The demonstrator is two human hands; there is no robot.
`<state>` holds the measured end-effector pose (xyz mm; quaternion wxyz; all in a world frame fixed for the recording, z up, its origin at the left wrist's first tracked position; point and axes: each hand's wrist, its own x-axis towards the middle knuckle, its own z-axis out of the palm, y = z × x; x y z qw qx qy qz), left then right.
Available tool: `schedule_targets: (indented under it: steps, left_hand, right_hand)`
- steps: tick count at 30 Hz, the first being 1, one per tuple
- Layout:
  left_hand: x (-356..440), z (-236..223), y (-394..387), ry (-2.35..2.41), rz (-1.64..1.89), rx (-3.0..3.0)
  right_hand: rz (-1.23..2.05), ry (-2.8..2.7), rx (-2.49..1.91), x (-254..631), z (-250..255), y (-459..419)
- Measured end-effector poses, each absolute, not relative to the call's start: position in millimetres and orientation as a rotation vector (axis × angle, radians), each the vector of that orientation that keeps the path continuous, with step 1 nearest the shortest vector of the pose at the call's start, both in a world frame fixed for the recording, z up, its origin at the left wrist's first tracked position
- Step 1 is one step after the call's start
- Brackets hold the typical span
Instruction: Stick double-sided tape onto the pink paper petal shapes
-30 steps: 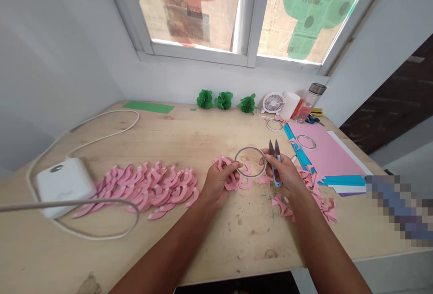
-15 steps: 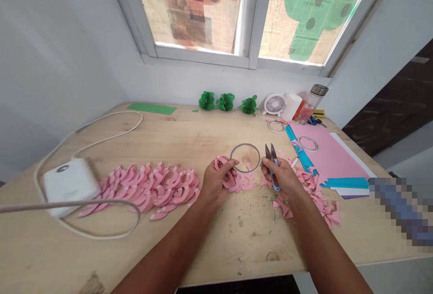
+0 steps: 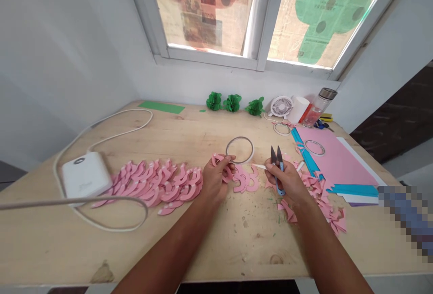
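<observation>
Gripping a thin tape roll (image 3: 253, 149) and curved pink paper cutout (image 3: 227, 177) in the left hand (image 3: 218, 173), and blue-handled thread snips (image 3: 274, 155) in the right hand (image 3: 287, 177), with a tape strip (image 3: 259, 166) stretched between, over a wooden table (image 3: 209, 253) bearing layered pink arcs (image 3: 162, 183) and, farther back, green paper pompoms (image 3: 232, 103).

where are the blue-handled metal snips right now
In the head view, right of centre, the blue-handled metal snips are in the right hand, blades pointing forward, near the loose pink paper scraps.
</observation>
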<state>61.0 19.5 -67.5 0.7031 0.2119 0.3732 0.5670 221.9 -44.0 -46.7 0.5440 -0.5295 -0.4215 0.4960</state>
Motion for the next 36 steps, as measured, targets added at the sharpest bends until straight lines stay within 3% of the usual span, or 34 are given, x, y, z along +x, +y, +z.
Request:
schedule_targets:
  steps: [18, 36]
  left_hand:
    - [68, -70, 2, 0.751, 0.851, 0.803]
    - [70, -57, -15, 0.583, 0.784, 0.963]
  right_hand:
    - [1.074, -0.966, -1.056, 224, -34, -50]
    - [1.074, -1.004, -1.115, 214, -36, -52]
